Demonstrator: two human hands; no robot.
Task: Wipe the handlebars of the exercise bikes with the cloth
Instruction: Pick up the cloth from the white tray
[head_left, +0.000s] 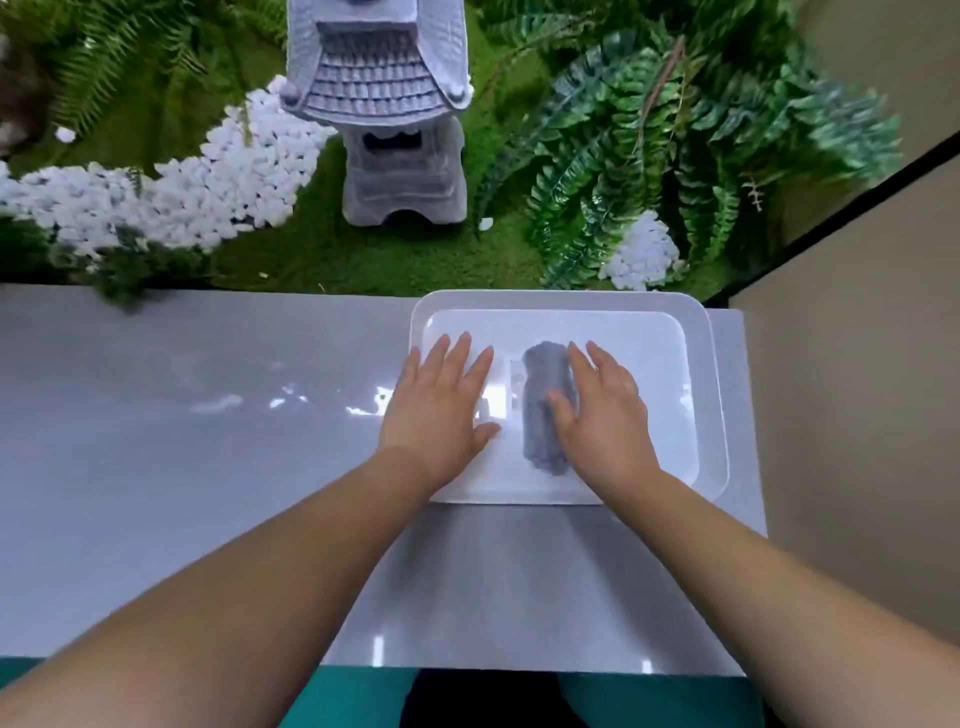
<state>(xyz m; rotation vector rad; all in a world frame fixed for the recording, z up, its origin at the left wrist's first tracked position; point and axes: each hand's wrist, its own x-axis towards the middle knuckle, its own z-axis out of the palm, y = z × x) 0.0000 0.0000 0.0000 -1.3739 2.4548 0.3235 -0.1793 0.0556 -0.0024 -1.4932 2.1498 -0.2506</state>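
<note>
Two hands flat in tub: right hand fingers spread on cloth; left hand beside

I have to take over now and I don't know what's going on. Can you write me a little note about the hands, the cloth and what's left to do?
Left hand: open, fingers straight, over the left part of the tub; whether it touches is unclear.
Right hand: open, fingers lying on the right side of the cloth, not gripping it.
Cloth: grey, bunched into a roll, lying in the clear tub on the counter.
Done: nothing wiped that shows here; the cloth is not yet picked up.
Left: grip the cloth, take it to the bikes, which are not in view, and wipe their handlebars.
</note>
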